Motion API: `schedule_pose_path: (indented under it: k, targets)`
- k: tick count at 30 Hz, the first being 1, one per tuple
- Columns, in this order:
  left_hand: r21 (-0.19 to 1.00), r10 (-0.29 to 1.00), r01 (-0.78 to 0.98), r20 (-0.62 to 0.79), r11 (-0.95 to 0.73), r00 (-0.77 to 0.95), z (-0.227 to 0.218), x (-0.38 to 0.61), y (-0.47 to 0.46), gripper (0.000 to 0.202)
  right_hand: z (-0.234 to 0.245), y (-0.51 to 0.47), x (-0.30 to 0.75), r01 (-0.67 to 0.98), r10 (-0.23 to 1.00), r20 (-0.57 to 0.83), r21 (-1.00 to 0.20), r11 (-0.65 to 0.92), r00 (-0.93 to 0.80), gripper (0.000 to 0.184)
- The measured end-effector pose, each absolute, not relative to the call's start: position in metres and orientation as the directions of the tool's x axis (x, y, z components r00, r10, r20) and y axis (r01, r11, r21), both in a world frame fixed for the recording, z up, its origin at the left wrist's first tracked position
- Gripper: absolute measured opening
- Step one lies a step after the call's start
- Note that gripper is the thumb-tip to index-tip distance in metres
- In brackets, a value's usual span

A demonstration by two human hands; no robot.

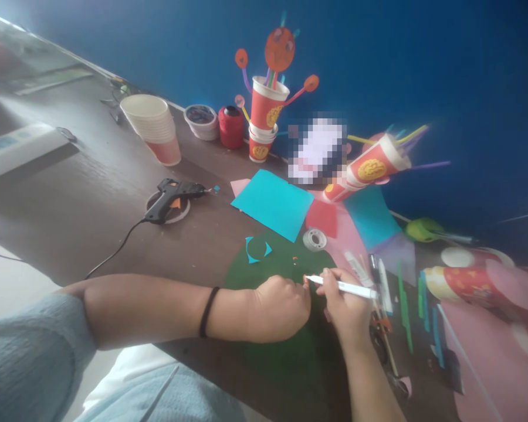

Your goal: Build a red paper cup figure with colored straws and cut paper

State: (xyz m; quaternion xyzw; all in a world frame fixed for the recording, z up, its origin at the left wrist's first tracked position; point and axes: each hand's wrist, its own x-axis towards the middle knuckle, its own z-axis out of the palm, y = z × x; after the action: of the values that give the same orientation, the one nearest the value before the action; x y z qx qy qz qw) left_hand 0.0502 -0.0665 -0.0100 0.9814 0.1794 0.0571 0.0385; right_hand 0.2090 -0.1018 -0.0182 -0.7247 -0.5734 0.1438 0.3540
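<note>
My right hand (345, 302) grips a white marker (354, 288), its tip pointing left toward my left hand. Closed into a fist, my left hand (281, 308) rests over a green round mat (268, 357). A speck of orange shows at its fingertips where the marker tip meets them; whatever the fingers hold is mostly hidden. Just beyond the hands lie a blue paper scrap with a round hole (250, 258), tiny orange bits (295, 259) and a roll of tape (314, 240).
A black glue gun (169, 198) lies left with its cord trailing. Stacked paper cups (152, 126), a red thread spool (231, 128) and cup figures (268, 108) stand along the blue wall. Blue paper (275, 202) lies ahead; green sticks (405, 316) and pink sheets (488, 357) lie right.
</note>
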Motion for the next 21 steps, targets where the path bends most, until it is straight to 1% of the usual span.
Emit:
schedule_pose_path:
  k: [4, 15, 21]
  targets:
    - [0.101, 0.357, 0.347, 0.094, -0.932, 0.929, -0.0105, 0.0505, -0.066, 0.04, -0.0199, -0.102, 0.2095, 0.714, 0.935, 0.169, -0.691, -0.114, 0.313, 0.027]
    - [0.1, 0.354, 0.342, 0.148, -0.934, 0.923, -0.0145, 0.0503, -0.0669, 0.04, -0.0197, -0.102, 0.2096, 0.731, 0.934, 0.184, -0.673, -0.108, 0.307, 0.029]
    - [0.117, 0.361, 0.347, 0.128, -0.93, 0.924, -0.0138, 0.0507, -0.0665, 0.038, -0.0201, -0.1034, 0.2104, 0.723, 0.933, 0.189, -0.684, -0.097, 0.305, 0.028]
